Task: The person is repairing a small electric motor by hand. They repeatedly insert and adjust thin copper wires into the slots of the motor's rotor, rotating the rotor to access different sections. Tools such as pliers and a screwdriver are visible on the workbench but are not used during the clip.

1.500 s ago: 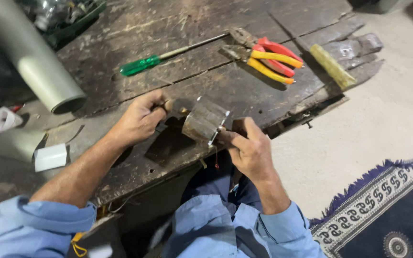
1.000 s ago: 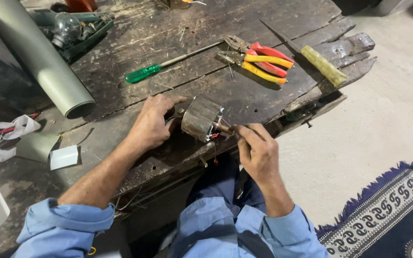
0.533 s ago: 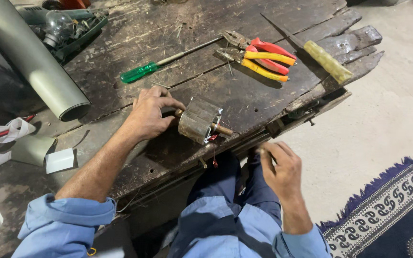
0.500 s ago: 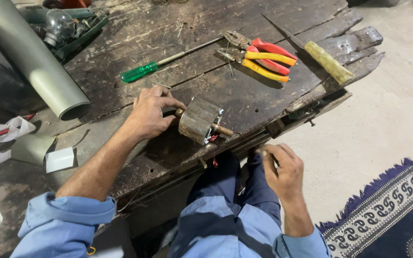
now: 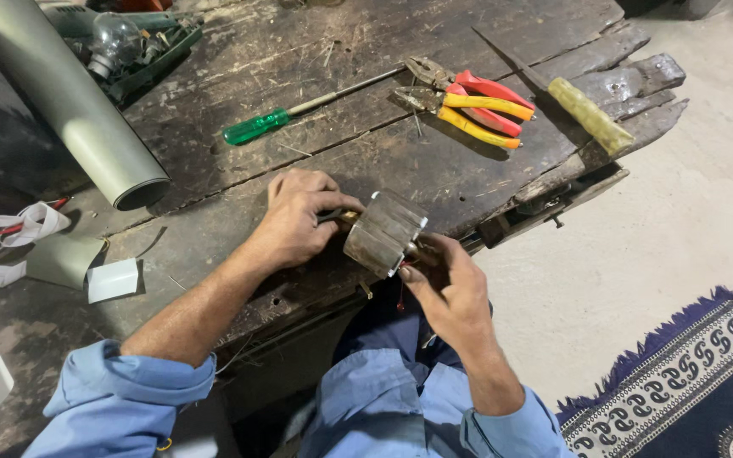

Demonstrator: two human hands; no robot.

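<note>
Worn dark wooden worktop [image 5: 239,76] carries the work at its near edge. Left hand [image 5: 297,219] is closed around the shaft end of a small motor armature [image 5: 383,231], whose long axis runs left to right. Right hand [image 5: 450,284], just beside, pinches at its other end, where thin wires hang down.

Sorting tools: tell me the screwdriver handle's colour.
Translucent green, on the screwdriver lying on the bench; head view.
</note>
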